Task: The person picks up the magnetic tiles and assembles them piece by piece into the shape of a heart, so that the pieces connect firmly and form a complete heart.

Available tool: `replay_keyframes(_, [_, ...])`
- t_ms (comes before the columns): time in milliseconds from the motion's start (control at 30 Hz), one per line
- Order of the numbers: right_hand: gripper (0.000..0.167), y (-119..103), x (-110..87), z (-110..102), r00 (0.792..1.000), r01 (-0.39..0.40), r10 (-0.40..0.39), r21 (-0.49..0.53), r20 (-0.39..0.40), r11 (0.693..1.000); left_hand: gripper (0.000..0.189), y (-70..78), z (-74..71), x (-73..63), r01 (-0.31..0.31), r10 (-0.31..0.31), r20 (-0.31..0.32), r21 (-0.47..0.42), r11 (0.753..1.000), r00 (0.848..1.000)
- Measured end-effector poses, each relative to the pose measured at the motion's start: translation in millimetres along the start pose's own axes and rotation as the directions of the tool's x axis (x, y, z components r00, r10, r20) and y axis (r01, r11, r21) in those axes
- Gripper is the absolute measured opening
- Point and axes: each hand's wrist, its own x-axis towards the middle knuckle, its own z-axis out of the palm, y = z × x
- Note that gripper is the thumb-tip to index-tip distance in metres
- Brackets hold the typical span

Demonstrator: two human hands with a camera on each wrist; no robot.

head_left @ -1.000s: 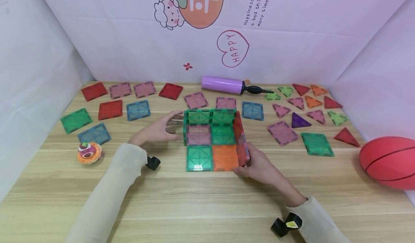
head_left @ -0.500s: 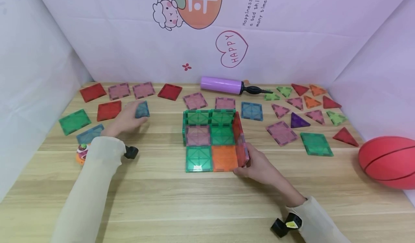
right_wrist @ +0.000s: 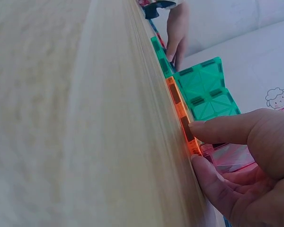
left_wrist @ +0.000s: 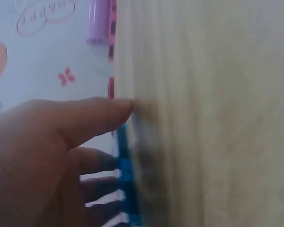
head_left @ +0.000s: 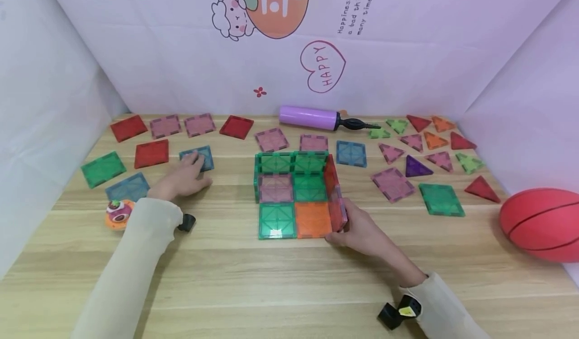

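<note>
My left hand [head_left: 180,179] rests its fingertips on a blue square magnetic tile [head_left: 207,159] lying flat at the left of the table. Its thumb stands apart from the tile in the left wrist view. On the right, my right hand [head_left: 360,229] holds the upright pink magnetic tile [head_left: 338,212] at the front right corner of a box-like build. Its thumb touches the edge of the orange base tile [right_wrist: 183,116]. Green wall tiles [head_left: 277,163] form the back, a red wall tile [head_left: 331,174] the right side. Pink and green base tiles [head_left: 277,222] lie flat inside.
Loose red, pink, green and blue square tiles [head_left: 151,154] lie to the left and back. Triangle tiles [head_left: 417,167] spread at the right. A purple pump [head_left: 308,117] lies by the back wall, a red ball [head_left: 545,225] at right, a small cake-like toy [head_left: 119,215] near my left forearm.
My left hand has left the build's left side and moved left to the blue tile, which has shifted slightly. The right hand has stayed at the build's front right corner.
</note>
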Motion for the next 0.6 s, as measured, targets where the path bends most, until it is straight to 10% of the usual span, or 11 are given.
replay_keyframes(600, [0.066, -3.5, -2.4, -3.1, 1.0, 0.003, -0.003, 0.001, 0.005, 1.0, 0.088, 3.8, -0.3, 16.4, -0.013, 0.009, -0.038, -0.093, 0.996, 0.999])
